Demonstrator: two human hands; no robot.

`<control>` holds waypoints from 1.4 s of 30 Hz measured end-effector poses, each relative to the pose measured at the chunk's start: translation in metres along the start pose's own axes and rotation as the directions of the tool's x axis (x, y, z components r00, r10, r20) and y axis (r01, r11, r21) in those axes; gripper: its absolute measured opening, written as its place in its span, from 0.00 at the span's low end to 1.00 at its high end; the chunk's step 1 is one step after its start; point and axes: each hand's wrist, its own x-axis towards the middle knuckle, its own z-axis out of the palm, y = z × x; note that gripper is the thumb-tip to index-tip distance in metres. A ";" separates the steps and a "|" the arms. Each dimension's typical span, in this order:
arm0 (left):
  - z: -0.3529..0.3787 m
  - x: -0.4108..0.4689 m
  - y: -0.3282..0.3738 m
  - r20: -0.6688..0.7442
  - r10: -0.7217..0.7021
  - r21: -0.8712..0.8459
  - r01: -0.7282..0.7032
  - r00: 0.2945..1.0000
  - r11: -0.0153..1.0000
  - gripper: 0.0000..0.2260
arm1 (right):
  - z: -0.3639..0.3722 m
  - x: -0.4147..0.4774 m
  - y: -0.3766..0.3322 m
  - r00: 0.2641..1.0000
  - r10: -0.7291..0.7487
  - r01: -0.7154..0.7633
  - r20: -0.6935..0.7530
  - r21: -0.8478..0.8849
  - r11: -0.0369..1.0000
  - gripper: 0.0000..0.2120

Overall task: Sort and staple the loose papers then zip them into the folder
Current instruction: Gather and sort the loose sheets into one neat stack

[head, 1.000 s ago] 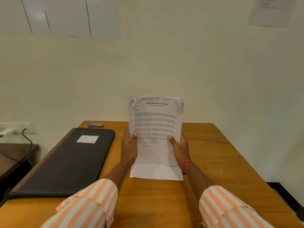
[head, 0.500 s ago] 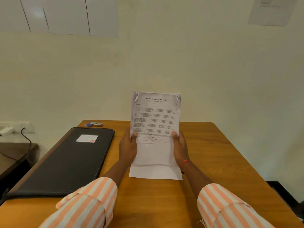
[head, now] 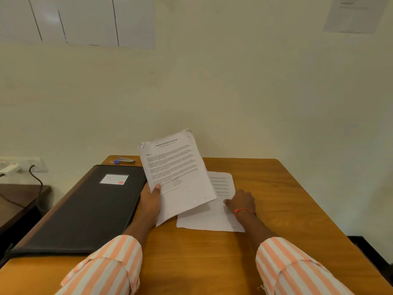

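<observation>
sorting under way; i judge stapling and zipping are both left to do.
my left hand (head: 150,201) grips the papers (head: 178,177) by their lower edge, tilted up at centre; my right hand (head: 242,201) rests, fingers loose, on a sheet (head: 208,220) lying flat on the table (head: 287,209) at 4 o'clock. folder (head: 85,209) lies closed at 9, stapler (head: 126,160) at 11 beyond it, nothing blocking either.

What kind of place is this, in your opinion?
Probably an office or study room: a wooden desk against a plain wall, with a black folder, a stapler and printed papers, and sheets posted on the wall.
</observation>
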 end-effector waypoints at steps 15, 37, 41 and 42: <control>-0.006 0.003 -0.002 0.100 -0.019 -0.037 0.023 0.995 0.999 0.11 | -0.006 -0.003 0.024 0.983 0.078 0.107 -0.165 0.868 0.484 0.04; -0.006 0.000 -0.004 0.195 0.004 0.066 -0.018 0.981 0.998 0.11 | -0.002 -0.002 0.022 0.994 0.028 0.085 -0.109 0.891 0.446 0.06; 0.007 -0.008 -0.002 0.226 0.022 0.157 -0.058 0.974 0.986 0.10 | 0.004 -0.011 0.003 0.992 -0.122 0.066 -0.012 0.891 0.449 0.08; 0.009 -0.010 -0.002 0.237 0.037 0.169 -0.079 0.971 0.982 0.09 | 0.008 -0.015 -0.003 0.990 -0.142 0.046 0.016 0.905 0.423 0.09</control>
